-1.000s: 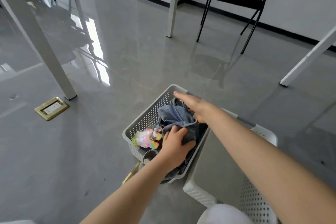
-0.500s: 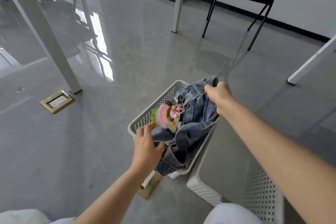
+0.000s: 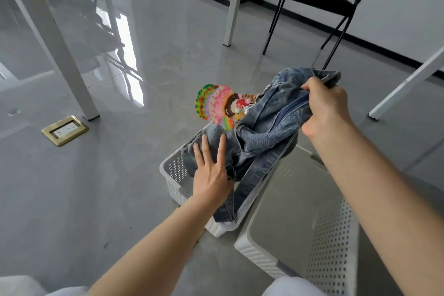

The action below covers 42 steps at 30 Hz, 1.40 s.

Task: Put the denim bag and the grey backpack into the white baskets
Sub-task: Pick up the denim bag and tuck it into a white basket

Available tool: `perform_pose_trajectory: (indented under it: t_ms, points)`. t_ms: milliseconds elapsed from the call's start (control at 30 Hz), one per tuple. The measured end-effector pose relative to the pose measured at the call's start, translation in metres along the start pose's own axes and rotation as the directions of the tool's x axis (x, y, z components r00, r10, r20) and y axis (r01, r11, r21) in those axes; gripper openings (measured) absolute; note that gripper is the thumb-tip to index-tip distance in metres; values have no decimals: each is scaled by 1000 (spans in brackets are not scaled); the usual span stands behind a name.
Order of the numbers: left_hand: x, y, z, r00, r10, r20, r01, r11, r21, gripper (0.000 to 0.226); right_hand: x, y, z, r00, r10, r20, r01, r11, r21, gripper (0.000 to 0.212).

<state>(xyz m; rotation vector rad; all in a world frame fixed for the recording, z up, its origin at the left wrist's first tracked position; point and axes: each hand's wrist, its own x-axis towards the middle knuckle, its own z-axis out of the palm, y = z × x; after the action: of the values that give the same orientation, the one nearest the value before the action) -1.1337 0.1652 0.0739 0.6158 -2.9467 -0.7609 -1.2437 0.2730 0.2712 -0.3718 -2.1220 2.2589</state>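
Observation:
The denim bag [image 3: 266, 125] hangs partly raised above the left white basket [image 3: 176, 170], its lower end and strap still inside. A colourful bead charm [image 3: 216, 106] dangles from its left side. My right hand [image 3: 324, 108] grips the bag's top edge and holds it up. My left hand [image 3: 211, 170] lies flat with fingers spread against the bag's lower part at the basket's rim. A second white basket [image 3: 334, 259] stands to the right with nothing in it. No grey backpack is in view.
A brass floor socket [image 3: 64, 130] is set in the grey floor at the left. White table legs [image 3: 48, 31] stand at left, back centre and right. A black folding chair [image 3: 322, 2] stands at the back right by the wall.
My right hand has lifted the denim bag up out of the left basket. My left hand let go of the fabric and now rests flat on the bag's lower part.

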Motion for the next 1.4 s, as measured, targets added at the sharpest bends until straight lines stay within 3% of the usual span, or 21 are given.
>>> perform_pose_trajectory:
  t_ms: [100, 167, 233, 333, 433, 500, 567, 600, 667, 767, 867, 967, 1033, 1067, 1133, 1200, 1233, 1267, 1300, 1333, 1400]
  points:
    - [1, -9, 17, 963, -38, 267, 8, 994, 113, 102, -4, 19, -2, 1000, -8, 3, 8, 997, -72, 10]
    - [-2, -16, 20, 853, -89, 514, -19, 979, 201, 81, -6, 47, -3, 998, 55, 0, -55, 991, -123, 12]
    - [-8, -16, 8, 772, -89, 630, -49, 979, 198, 64, -8, 75, -7, 988, 153, 1, -151, 979, -140, 14]
    - [-13, -14, -10, 832, -26, 554, -41, 993, 109, 33, -11, 99, -18, 960, 281, 14, -277, 952, -126, 13]
    - [-16, -13, -30, 950, -61, 306, 67, 998, -10, 23, -17, 110, -34, 909, 403, 109, -400, 915, -50, 16]
    - [-17, -12, -45, 991, 7, 137, 24, 974, -225, 20, -24, 112, -43, 844, 472, 254, -488, 873, -1, 18]
    - [-18, 1, -59, 963, 165, 215, -50, 888, -458, 77, -31, 105, -45, 795, 485, 364, -527, 850, 17, 33]
    - [-19, 10, -62, 925, 257, 279, -68, 836, -545, 101, -33, 102, -45, 778, 481, 404, -534, 845, 21, 27]
    - [-18, 31, -59, 890, 326, 319, -70, 788, -611, 126, -38, 97, -43, 733, 463, 498, -543, 839, 19, 32]
    - [-20, 47, -49, 956, 209, 204, -51, 806, -589, 128, -43, 92, -51, 696, 445, 564, -540, 842, 1, 54]
    - [-34, 43, -41, 976, 187, 109, -114, 872, -477, 100, -27, 88, -64, 696, 581, 423, -579, 802, -149, 60]
    - [-51, 34, -34, 954, 287, 82, -238, 897, -372, 87, 8, 89, -61, 861, 497, 110, -412, 807, -423, 32]
    - [-59, 32, -32, 920, 384, 73, -344, 884, -318, 87, 27, 91, -42, 932, 317, 176, -155, 787, -597, 26]
    - [-62, 33, -31, 902, 424, 82, -382, 873, -304, 89, 31, 94, -30, 920, 280, 275, -11, 718, -696, 29]
    - [-68, 36, -29, 871, 483, 89, -446, 855, -265, 91, 37, 108, -10, 846, 360, 394, 246, 392, -886, 50]
    - [-71, 37, -25, 844, 527, 99, -500, 841, -209, 88, 33, 121, 0, 822, 416, 388, 418, 22, -908, 62]
    - [-72, 35, -23, 832, 545, 107, -518, 831, -203, 87, 30, 127, 3, 808, 421, 412, 471, -41, -881, 55]
    - [-72, 33, -23, 824, 554, 118, -525, 825, -207, 88, 28, 129, 8, 780, 430, 455, 513, -24, -858, 42]
    - [-71, 31, -24, 827, 548, 129, -514, 829, -221, 90, 27, 127, 11, 748, 408, 522, 540, 82, -838, 25]
    - [-72, 29, -26, 838, 528, 138, -486, 837, -253, 94, 27, 120, 11, 741, 335, 581, 530, 238, -814, 19]
    - [-73, 26, -33, 887, 447, 117, -383, 852, -358, 102, 37, 105, 7, 825, 145, 546, 373, 587, -719, 26]
